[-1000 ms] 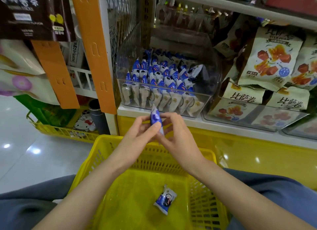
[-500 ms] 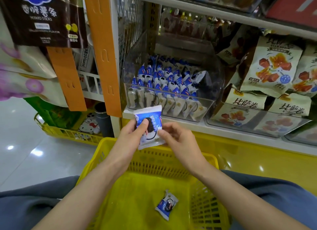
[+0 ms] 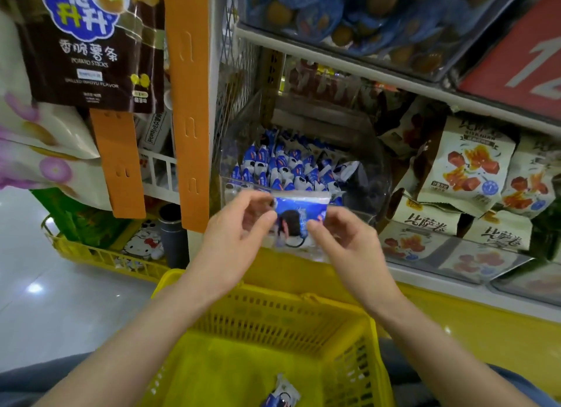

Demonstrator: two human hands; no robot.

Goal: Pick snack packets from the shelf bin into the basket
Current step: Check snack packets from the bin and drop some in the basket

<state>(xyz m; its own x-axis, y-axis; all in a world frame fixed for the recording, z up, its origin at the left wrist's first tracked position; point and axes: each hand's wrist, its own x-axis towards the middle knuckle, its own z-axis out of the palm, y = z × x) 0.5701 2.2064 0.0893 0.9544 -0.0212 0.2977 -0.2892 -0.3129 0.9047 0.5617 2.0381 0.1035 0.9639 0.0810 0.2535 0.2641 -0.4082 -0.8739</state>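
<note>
Both the left hand (image 3: 239,224) and right hand (image 3: 343,239) pinch one snack packet (image 3: 296,221) flat above the basket (image 3: 273,315), each grip at an edge, seemingly to inspect it.

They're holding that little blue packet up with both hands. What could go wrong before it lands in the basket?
1. The left-hand grip and right-hand grip only pinch the held packet by fingertips, so it could slip.
2. It seems to hang near the yellow basket's far rim, not its middle, so a drop might land outside, by the shelf.
</note>
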